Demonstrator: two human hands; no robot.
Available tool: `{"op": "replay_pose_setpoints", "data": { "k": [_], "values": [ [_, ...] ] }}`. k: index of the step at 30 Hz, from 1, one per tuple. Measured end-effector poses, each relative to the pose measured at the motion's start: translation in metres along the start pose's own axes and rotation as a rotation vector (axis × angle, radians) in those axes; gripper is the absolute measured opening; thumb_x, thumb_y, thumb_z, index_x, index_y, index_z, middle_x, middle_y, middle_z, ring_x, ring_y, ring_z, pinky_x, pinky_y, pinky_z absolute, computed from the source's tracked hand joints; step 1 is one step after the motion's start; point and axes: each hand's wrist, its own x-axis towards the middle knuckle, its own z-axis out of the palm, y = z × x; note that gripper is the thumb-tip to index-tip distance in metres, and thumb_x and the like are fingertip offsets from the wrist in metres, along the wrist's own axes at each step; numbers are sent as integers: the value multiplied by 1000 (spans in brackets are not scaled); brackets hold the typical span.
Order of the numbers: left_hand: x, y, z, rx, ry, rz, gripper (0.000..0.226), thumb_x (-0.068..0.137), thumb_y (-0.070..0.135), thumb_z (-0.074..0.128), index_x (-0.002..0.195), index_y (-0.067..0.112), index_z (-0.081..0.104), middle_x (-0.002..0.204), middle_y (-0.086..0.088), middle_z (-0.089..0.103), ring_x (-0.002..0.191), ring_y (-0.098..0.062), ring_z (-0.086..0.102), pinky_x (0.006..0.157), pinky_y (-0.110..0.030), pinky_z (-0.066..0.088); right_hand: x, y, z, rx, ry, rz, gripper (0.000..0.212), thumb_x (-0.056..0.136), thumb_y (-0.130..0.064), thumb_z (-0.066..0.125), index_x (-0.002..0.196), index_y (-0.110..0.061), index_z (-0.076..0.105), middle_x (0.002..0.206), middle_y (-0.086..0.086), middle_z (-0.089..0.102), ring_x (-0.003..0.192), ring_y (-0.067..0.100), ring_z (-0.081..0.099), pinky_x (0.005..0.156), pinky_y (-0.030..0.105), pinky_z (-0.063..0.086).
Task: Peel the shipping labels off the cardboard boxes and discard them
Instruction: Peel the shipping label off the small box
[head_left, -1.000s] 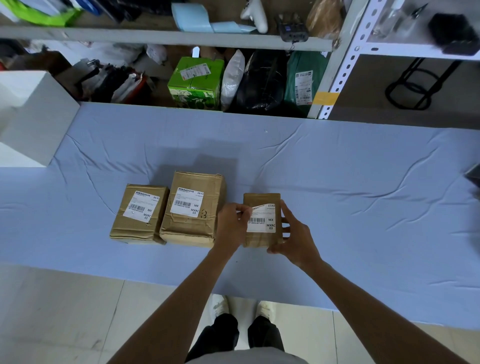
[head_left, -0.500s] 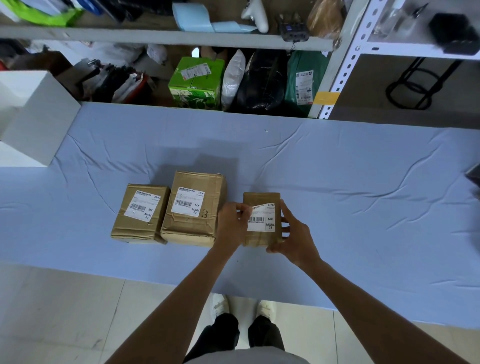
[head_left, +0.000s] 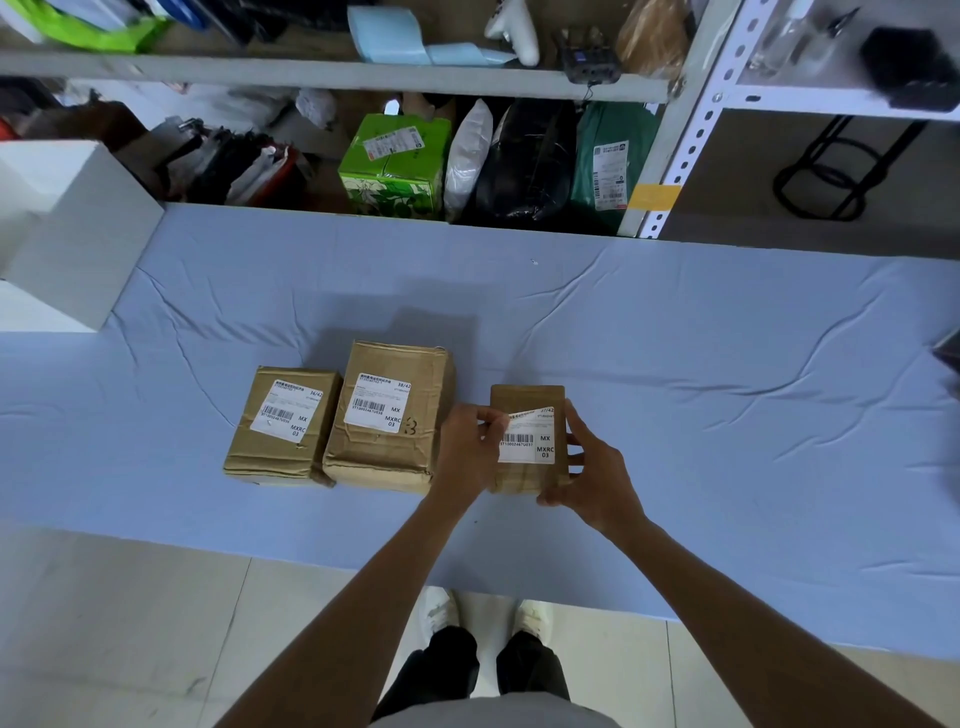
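While the left hand (head_left: 470, 452) pinches the upper left corner of a shipping label (head_left: 535, 447) between thumb and forefinger, that corner stands curled up off the small cardboard box (head_left: 524, 399). The remainder of the label lies flat on the box's top face. The other fingers of this hand are folded in against the box's left side.

The right hand (head_left: 592, 473) grips the same box from the right of the frame. Its fingers lie close together along the right edge and its thumb is hooked under the lower right corner.

The small box sits just below the centre of the frame on the pale blue cloth of the table (head_left: 701, 364). It is the rightmost of three boxes in a row. The middle box (head_left: 415, 457), the largest, is just beside the left hand and carries a full white label (head_left: 379, 402) on top. The left box (head_left: 270, 457) touches the middle one and bears its own label (head_left: 287, 410), stuck flat with no corner raised.

At the upper left of the frame a white block (head_left: 67, 223) rests on the table's edge. Along the top a metal shelf unit (head_left: 675, 130) holds a green carton (head_left: 395, 161), bags and parcels. At the bottom edge are pale floor tiles and the person's white shoes (head_left: 439, 608).
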Motion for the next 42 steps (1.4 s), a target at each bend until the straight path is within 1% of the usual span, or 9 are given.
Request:
{"op": "replay_pose_setpoints", "data": {
  "k": [4,8,12,15,23,25,28,34,42],
  "values": [
    [0,1,-1,7,8,14,11,90,14,59,79,13,58,88,-4,62,75,-9,55,52,-3,40,1,1,2,-8,-2,0,124,53,11,83,149,-31,18,104,-14,55,82,8,60,60,11,52],
    [2,-2,-1,9,5,12,9,90,14,59,85,7,63,87,-2,60,71,-5,53,53,2,38,1,2,3,-27,-3,3,124,54,8,84,150,-30,16,105,-12,55,84,10,59,61,10,52],
    [0,0,-2,-9,-29,45,14,90,13,59,76,14,58,80,2,60,67,-3,54,52,-5,42,3,2,3,-28,-1,14,125,54,6,85,151,-29,14,111,-4,57,87,13,61,62,14,54],
    [1,0,-2,-16,-33,45,16,90,13,59,74,16,56,76,5,57,68,-4,55,52,-5,42,3,2,4,-26,2,20,126,53,7,85,151,-28,15,109,-6,56,84,11,61,61,13,54],
    [8,-10,1,-17,-52,31,14,89,15,60,79,6,65,81,0,63,68,-4,56,54,-1,41,3,1,3,-19,8,21,123,53,10,84,150,-27,19,107,-4,57,80,9,61,57,11,51],
    [10,-16,3,-51,-73,-4,15,89,18,60,84,5,65,88,-4,67,73,-10,61,56,-6,44,3,1,3,-21,10,19,123,52,9,84,150,-27,19,107,-4,58,81,10,61,58,11,52],
    [13,-22,5,-83,-103,-31,14,88,20,60,81,9,65,89,-7,69,80,-19,66,64,-21,50,3,2,3,-27,9,21,124,51,8,85,151,-27,19,110,-3,59,83,13,63,61,12,53],
    [14,-25,5,-104,-126,-17,17,89,19,60,85,4,66,91,-9,69,81,-18,66,61,-17,47,4,2,4,-34,8,19,125,51,7,86,150,-26,19,111,-1,60,82,11,63,60,9,51],
    [17,-30,5,-144,-160,-20,16,88,20,60,81,7,66,88,-9,69,81,-22,66,67,-28,51,6,2,3,-46,-1,15,125,50,6,86,151,-27,19,108,-1,62,83,13,64,59,9,51]
  ]
}}
